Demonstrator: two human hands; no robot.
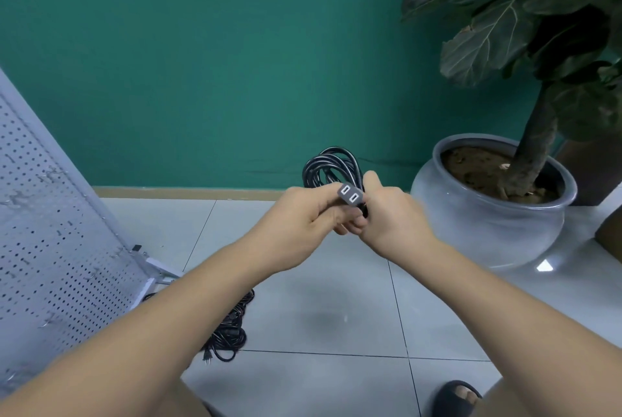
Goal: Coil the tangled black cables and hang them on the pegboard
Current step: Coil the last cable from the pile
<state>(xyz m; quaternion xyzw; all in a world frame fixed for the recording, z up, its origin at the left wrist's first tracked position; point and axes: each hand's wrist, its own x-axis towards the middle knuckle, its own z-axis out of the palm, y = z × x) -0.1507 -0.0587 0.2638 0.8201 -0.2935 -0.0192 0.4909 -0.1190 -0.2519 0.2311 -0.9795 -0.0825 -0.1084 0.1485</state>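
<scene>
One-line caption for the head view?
Left hand and right hand grip a coiled black cable; pegboard stands left, tangled cables lie on the floor.

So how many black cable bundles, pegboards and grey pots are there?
Black cable bundles: 2, the coiled cable and the floor pile
White pegboard: 1
Grey pot: 1
Total: 4

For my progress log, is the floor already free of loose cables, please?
No, a tangled black cable pile lies on the floor tiles beside the pegboard.
</scene>
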